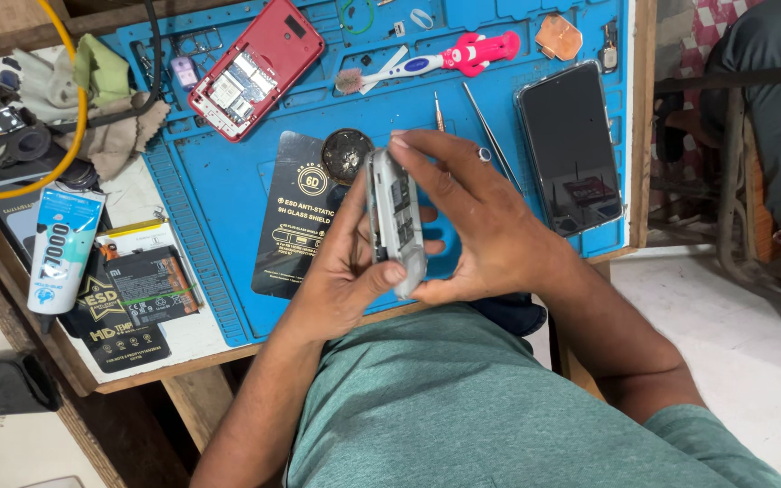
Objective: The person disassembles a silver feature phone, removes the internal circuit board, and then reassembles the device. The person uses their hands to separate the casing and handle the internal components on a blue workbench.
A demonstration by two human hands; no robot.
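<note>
Both my hands hold a small grey phone body (397, 220) on edge above the blue work mat (228, 181), its opened inside turned toward my left. My left hand (341, 271) grips it from the left, thumb pressed on its lower end. My right hand (476, 221) wraps it from the right, fingertips on its top end. Beneath them lies a black screen-protector packet (296, 212) with a round dark part (345, 154) beside it.
On the mat: an opened red phone (255, 68), a pink-handled toothbrush (436, 61), tweezers (492, 136), a small screwdriver (439, 113), and a black smartphone in a clear case (569, 147). Left of it: a white tube (63, 246), a battery (151, 285), cloth, yellow cable.
</note>
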